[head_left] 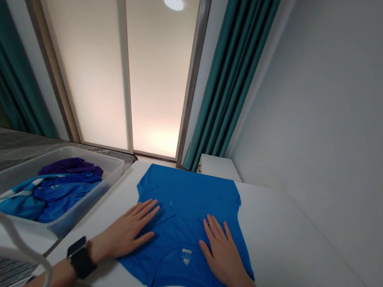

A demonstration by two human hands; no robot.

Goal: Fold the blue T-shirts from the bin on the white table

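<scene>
Left hand point(130, 231) flat, fingers spread, palm down on blue shirt point(186, 220), gripping nothing. Right hand point(221, 252) same: open, pressed flat on shirt's right half, nothing grasped. Black watch point(82, 257) on left wrist. Shirt lies spread on white table point(290, 256), collar toward the person, small label between the hands, near hem just short of table's near edge, far hem close to table's far edge. Left side of shirt sits near table's left edge; bare tabletop runs wide to the right, up to the grey wall point(345, 114). Clear plastic bin point(107, 169) just beside table's left edge, holding crumpled blue garments and a purple garment point(71, 166) at its far end. Small white cabinet point(219, 166) beyond table's far edge, teal curtain point(236, 68) above it.
</scene>
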